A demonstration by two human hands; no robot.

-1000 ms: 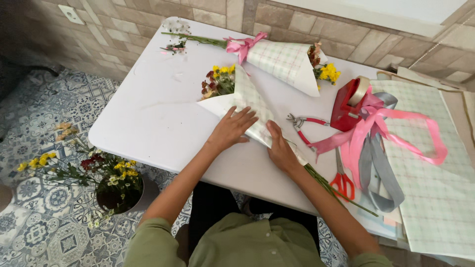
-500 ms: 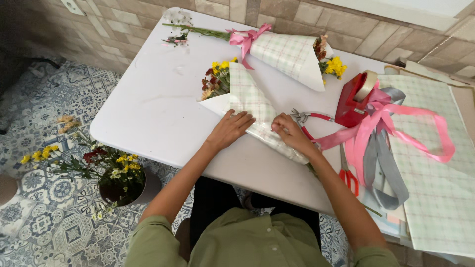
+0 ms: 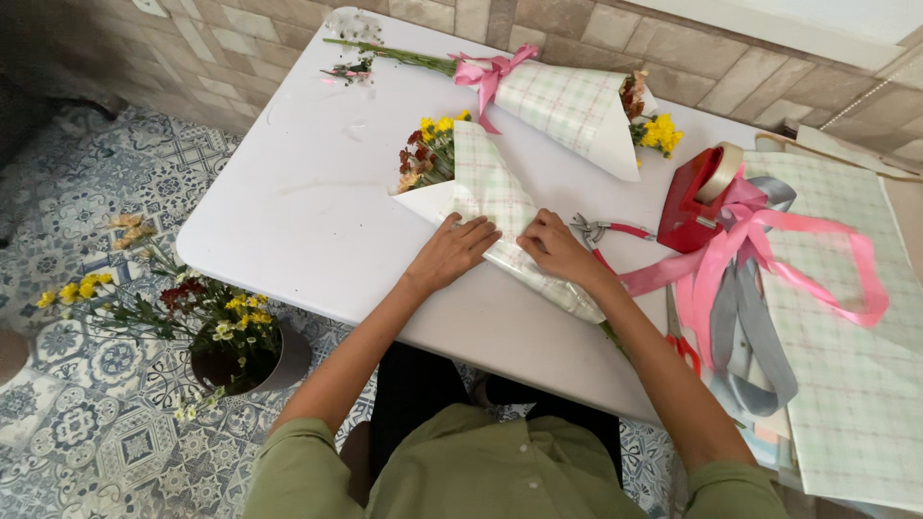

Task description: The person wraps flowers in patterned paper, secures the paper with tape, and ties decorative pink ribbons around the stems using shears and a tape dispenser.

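Note:
A small bouquet (image 3: 430, 152) of yellow and dark red flowers lies on the white table (image 3: 298, 207), partly rolled in pale green checked wrapping paper (image 3: 490, 197). My left hand (image 3: 455, 252) lies flat on the paper's lower left part, fingers spread. My right hand (image 3: 556, 248) presses the paper's right fold, fingers bent onto it. The two hands nearly touch over the wrap. The stems stick out below my right forearm near the table's front edge.
A finished bouquet (image 3: 567, 101) with a pink bow lies at the back. Red-handled pliers (image 3: 606, 233), a red tape dispenser (image 3: 697, 197), pink ribbon (image 3: 769, 250), grey ribbon (image 3: 750, 336), scissors (image 3: 678, 336) and checked paper sheets (image 3: 846, 384) lie to the right. A flower pot (image 3: 236, 351) stands on the floor.
My right hand has moved up along the wrap from the stem end towards the left hand. The left hand stayed pressed on the paper. The camera view shifted slightly.

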